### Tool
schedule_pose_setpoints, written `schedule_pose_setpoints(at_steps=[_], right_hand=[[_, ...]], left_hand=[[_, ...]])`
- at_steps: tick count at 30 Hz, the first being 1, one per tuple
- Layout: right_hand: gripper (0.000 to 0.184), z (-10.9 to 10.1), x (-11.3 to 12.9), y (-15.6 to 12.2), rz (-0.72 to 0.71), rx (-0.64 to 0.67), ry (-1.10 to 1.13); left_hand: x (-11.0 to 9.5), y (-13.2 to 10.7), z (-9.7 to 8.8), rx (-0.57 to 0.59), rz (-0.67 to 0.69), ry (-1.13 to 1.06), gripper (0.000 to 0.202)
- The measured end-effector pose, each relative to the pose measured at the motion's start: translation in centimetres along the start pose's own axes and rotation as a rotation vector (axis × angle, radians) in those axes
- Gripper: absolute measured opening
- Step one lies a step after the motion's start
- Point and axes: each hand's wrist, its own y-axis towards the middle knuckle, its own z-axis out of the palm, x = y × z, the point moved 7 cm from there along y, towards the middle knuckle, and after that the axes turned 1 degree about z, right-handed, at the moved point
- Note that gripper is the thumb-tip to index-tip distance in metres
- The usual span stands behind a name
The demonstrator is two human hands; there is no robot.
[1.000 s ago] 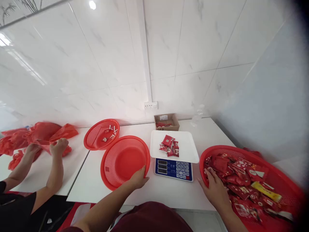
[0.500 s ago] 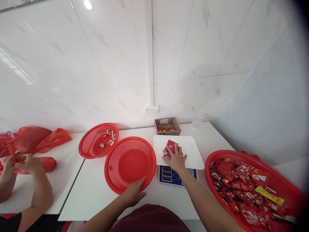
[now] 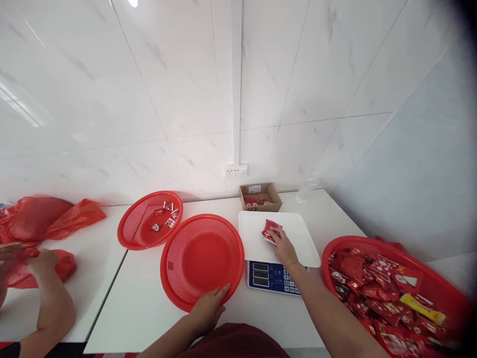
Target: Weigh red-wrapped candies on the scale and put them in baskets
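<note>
My left hand [image 3: 207,309] is closed on the near rim of a round red plastic basket [image 3: 175,293], whose bare bottom shows. My right hand [image 3: 285,248] is closed around several small red candy packets [image 3: 273,226], at the white pan [image 3: 253,233] of a digital scale. The fingers hide part of the packets, and whether these still touch the pan I cannot tell. Below the pan shows the scale's blue panel [image 3: 278,276] with dark displays and keys.
A big red basket [image 3: 327,258] full of red-wrapped sweets stands at right. At left, another red basket [image 3: 130,226] holds a few pieces. A cardboard box [image 3: 274,204] sits behind the scale. Further left, a co-worker's hands [image 3: 44,261] handle red plastic bags [image 3: 37,216].
My right hand has drawn its spread fingers together around the red packets on the pan. My left hand stays at the basket rim. The co-worker's hands have shifted at the bag.
</note>
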Motion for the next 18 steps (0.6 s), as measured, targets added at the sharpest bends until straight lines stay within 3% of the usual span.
schedule_pose_setpoints(at_steps=[6, 8, 11, 14, 16, 18], right_hand=[[0.04, -2.7, 1.2, 0.3, 0.017, -0.19, 0.161], [0.042, -3.1, 3.1, 0.5, 0.004, -0.223, 0.212], [0.038, -2.5, 8.0, 0.5, -0.066, -0.193, 0.29], [0.035, -0.6, 13.7, 0.0, -0.165, -0.068, 0.373], [0.05, 1.9, 16.7, -0.7, -0.2, 0.183, 0.449], [0.069, 3.6, 18.0, -1.4, -0.193, 0.378, 0.451]], left_hand=[[-0.6, 0.2, -0.2, 0.045, -0.005, 0.091, 0.066], [-0.7, 0.3, -0.2, 0.047, -0.001, 0.077, 0.066], [-0.5, 0.6, -0.1, 0.047, 0.006, 0.055, 0.066], [-0.1, 0.8, 0.1, 0.051, 0.017, 0.03, 0.067], [0.0, 1.0, 0.2, 0.046, 0.016, 0.013, 0.067], [0.2, 1.0, 0.2, 0.043, 0.007, 0.009, 0.068]])
